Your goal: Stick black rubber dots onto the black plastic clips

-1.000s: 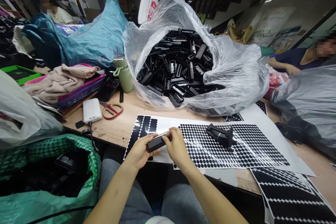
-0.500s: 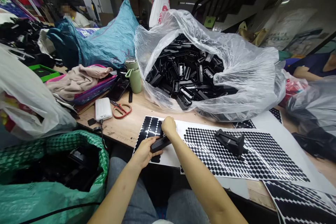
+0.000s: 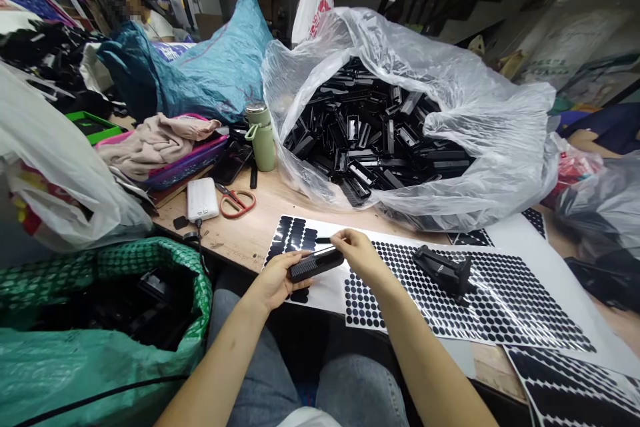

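Observation:
My left hand (image 3: 279, 280) is wrapped round a long black plastic part (image 3: 316, 264) with a ribbed end, just over the front edge of the sticker sheets. Pinched in the fingers of my right hand (image 3: 356, 252) is a small black strip (image 3: 324, 240), held above the part's far side. Behind them lies a sheet of oblong black stickers (image 3: 293, 235). To the right, a black bracket-like piece (image 3: 444, 275) rests on a sheet of round black dots (image 3: 520, 300).
A clear plastic bag (image 3: 505, 180) full of black parts stands at the back. Red-handled scissors (image 3: 239, 204), a white power bank (image 3: 203, 199) and a green bottle (image 3: 263, 143) are left of it. A green sack (image 3: 100, 373) stands front left. A person (image 3: 150, 20) is far back.
My right hand has moved back from the sticker sheet toward the right, with the black strip now in its fingers. The black part in my left hand has turned more level. The view has shifted slightly.

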